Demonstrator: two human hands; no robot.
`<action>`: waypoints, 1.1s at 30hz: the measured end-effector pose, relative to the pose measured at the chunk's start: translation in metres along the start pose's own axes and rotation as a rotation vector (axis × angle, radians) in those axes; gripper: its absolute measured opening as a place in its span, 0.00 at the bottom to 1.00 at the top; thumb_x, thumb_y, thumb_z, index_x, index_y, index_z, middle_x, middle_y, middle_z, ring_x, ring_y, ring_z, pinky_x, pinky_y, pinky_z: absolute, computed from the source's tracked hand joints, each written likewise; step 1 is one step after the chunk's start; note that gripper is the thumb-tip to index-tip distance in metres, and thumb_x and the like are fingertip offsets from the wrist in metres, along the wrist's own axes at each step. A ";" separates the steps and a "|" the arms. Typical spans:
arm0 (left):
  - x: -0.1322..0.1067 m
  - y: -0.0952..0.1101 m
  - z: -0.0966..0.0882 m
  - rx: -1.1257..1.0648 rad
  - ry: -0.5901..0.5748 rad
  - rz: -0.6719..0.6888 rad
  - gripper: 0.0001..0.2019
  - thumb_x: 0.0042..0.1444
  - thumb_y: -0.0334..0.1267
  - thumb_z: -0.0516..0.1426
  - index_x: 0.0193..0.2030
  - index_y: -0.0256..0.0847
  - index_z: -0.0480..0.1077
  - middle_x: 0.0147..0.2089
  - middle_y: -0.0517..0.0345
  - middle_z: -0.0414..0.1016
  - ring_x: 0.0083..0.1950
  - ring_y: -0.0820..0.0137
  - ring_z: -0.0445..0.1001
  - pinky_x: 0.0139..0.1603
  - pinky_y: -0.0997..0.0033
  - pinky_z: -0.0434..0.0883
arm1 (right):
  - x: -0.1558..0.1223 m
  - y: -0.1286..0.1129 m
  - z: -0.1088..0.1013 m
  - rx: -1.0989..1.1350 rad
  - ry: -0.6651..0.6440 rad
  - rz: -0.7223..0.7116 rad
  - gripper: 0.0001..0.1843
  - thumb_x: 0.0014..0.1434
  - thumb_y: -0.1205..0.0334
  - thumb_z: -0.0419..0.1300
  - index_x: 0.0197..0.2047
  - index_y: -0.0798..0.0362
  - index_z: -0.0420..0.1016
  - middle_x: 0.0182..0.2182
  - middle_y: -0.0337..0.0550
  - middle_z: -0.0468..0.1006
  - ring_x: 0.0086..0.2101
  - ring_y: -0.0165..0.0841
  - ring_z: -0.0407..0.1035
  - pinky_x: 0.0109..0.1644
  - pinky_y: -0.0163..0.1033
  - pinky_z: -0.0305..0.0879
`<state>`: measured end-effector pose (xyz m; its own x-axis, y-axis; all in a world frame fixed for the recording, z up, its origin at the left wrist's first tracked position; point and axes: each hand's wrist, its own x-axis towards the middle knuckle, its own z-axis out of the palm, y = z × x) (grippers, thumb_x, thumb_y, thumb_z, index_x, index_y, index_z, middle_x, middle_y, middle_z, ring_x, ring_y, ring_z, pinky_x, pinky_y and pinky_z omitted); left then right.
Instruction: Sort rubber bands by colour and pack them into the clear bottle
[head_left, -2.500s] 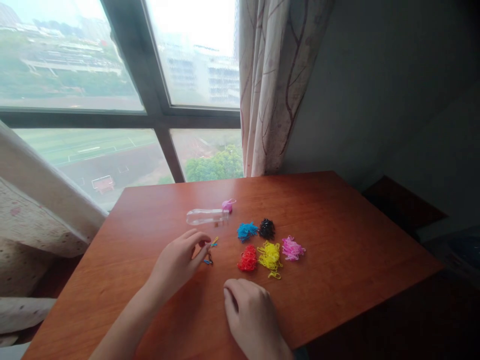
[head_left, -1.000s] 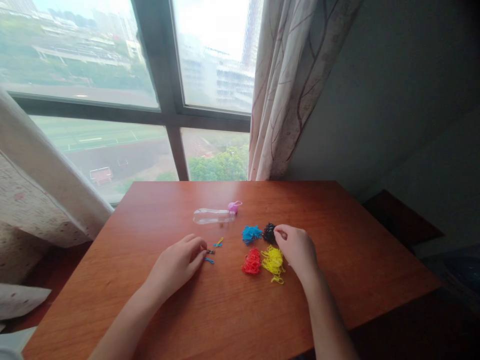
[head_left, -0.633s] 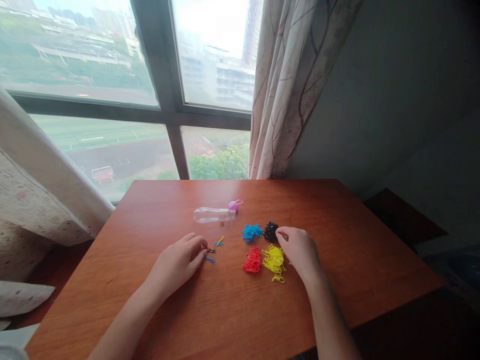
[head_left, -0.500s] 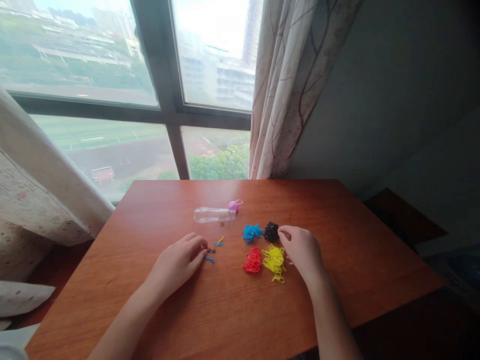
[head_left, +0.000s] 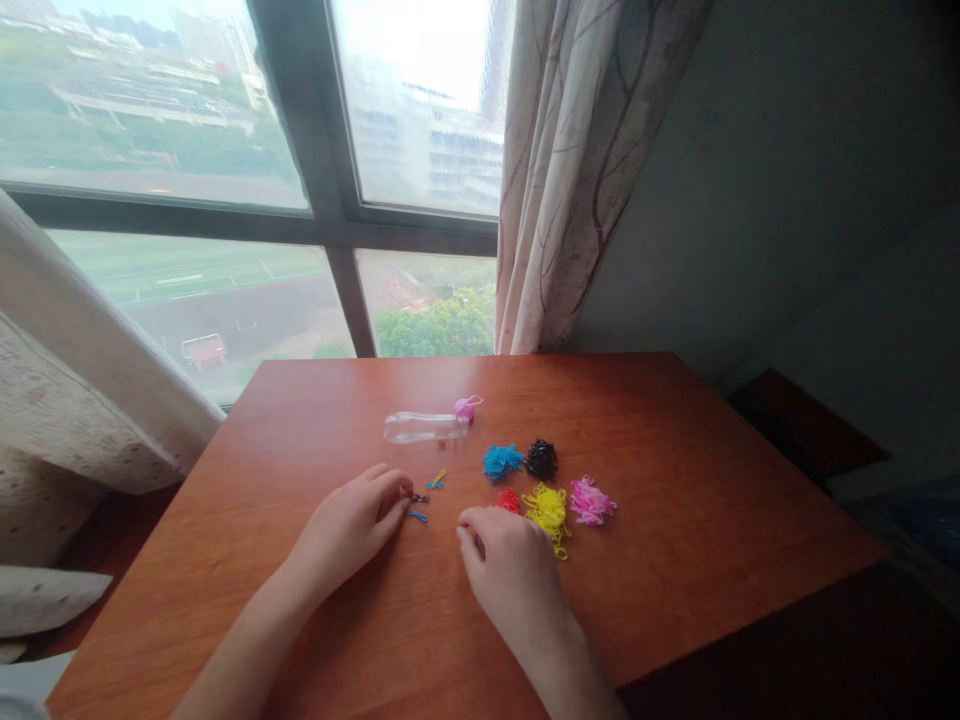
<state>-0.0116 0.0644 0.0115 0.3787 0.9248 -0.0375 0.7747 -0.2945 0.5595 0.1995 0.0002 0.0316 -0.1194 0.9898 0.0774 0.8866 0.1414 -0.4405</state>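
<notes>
My left hand rests on the table with thumb and fingers pinched together at the end of a few dark small bands. A short blue rubber band lies by its thumb, and a yellow rubber band crosses a blue one just beyond. My right hand is closed in a pinch left of the piles, and whatever its fingertips hold is too small to make out. It partly covers the red rubber band pile. The yellow pile sits beside its knuckles.
Behind lie a blue rubber band pile and a black one; a pink pile is to the right. A clear plastic bottle with a purple cap lies farther back on the wooden table, before the window.
My right hand has moved left and nearer, from beside the black pile to in front of the red one, uncovering the pink pile. My left hand has stayed nearly still.
</notes>
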 end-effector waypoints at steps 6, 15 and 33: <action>0.000 0.000 0.000 0.008 -0.001 0.000 0.08 0.62 0.39 0.50 0.39 0.45 0.71 0.42 0.58 0.73 0.41 0.66 0.74 0.39 0.71 0.66 | -0.011 -0.014 0.021 -0.016 -0.074 -0.038 0.08 0.63 0.66 0.56 0.36 0.46 0.75 0.33 0.36 0.80 0.33 0.33 0.74 0.33 0.35 0.55; 0.001 0.000 0.002 0.023 0.017 0.002 0.08 0.62 0.40 0.50 0.39 0.46 0.70 0.43 0.59 0.74 0.41 0.67 0.75 0.40 0.71 0.66 | -0.010 -0.017 0.029 -0.044 -0.109 -0.014 0.08 0.64 0.66 0.56 0.35 0.48 0.74 0.34 0.38 0.80 0.35 0.34 0.74 0.34 0.35 0.59; 0.001 0.003 0.003 0.082 0.015 0.034 0.11 0.64 0.41 0.48 0.37 0.45 0.70 0.40 0.57 0.73 0.39 0.66 0.74 0.38 0.70 0.66 | -0.010 -0.025 0.033 -0.036 -0.125 0.006 0.07 0.64 0.68 0.55 0.37 0.48 0.72 0.35 0.40 0.80 0.36 0.37 0.75 0.35 0.37 0.63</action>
<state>-0.0071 0.0640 0.0111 0.3980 0.9174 -0.0066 0.8009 -0.3439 0.4903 0.1636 -0.0130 0.0119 -0.1673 0.9852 -0.0382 0.9028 0.1375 -0.4076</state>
